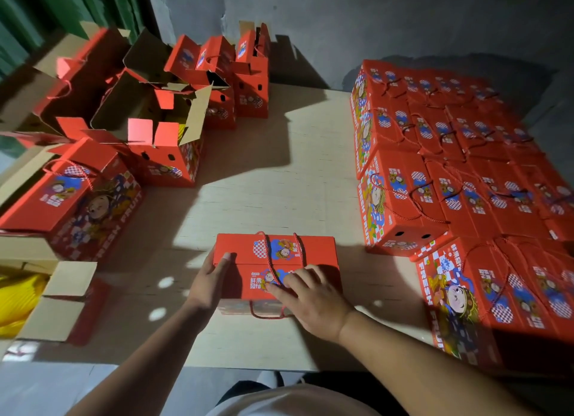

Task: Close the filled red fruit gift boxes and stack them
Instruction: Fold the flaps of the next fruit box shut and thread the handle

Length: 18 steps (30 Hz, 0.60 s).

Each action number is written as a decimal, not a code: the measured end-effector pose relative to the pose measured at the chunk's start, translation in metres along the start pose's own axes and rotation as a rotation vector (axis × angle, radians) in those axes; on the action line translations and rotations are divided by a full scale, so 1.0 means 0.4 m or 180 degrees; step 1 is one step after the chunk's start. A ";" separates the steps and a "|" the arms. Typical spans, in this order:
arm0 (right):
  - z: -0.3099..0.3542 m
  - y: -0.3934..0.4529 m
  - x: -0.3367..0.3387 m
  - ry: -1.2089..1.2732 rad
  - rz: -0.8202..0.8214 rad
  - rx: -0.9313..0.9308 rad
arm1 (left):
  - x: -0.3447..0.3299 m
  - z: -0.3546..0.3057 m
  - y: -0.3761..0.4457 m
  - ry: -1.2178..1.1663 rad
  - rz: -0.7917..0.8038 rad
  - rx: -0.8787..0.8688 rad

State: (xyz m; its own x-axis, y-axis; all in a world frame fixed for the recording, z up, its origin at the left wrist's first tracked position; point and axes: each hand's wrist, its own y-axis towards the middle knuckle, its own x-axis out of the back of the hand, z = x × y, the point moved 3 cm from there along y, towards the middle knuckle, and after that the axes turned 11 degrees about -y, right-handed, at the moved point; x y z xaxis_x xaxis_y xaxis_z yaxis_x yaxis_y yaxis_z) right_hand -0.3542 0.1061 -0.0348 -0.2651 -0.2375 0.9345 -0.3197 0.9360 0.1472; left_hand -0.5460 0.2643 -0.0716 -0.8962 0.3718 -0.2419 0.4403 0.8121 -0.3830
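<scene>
While the box (276,268) lay shut near the front edge of the board (279,173), bare room was left around it on the far side and on both flanks. The right side of the board was taken up by a stack (459,179) of shut boxes, whose nearest corner was seen just beside the box's right end. The left and far-left parts were crowded with open boxes (161,127), flaps standing up, and a shut one (71,204) lay at the left edge. A carton (56,300) holding something yellow was seen at the near left.

The left hand (211,279) was laid against the box's left end, fingers spread and thumb up on the lid, pressing rather than gripping. The right hand (313,300) was laid flat and open on the near half of the lid, fingertips by the red cord handle (269,260); nothing was clasped.

"FRESH FRUIT" could be read on the sides of the stacked boxes and of the left one. Chinese characters were printed on the lid, too small to be made out.
</scene>
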 end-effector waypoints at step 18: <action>0.001 0.105 0.030 0.1209 0.1109 -0.1272 | -0.003 -0.003 -0.005 0.0019 -0.0066 -0.0058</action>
State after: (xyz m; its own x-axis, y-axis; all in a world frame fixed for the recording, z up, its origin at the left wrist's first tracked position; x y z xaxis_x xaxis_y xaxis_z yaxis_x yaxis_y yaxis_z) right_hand -0.3713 0.1425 -0.0175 0.0712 0.1371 0.9880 0.1093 0.9835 -0.1443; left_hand -0.5460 0.2628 -0.0697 -0.9054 0.3576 -0.2288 0.4207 0.8276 -0.3716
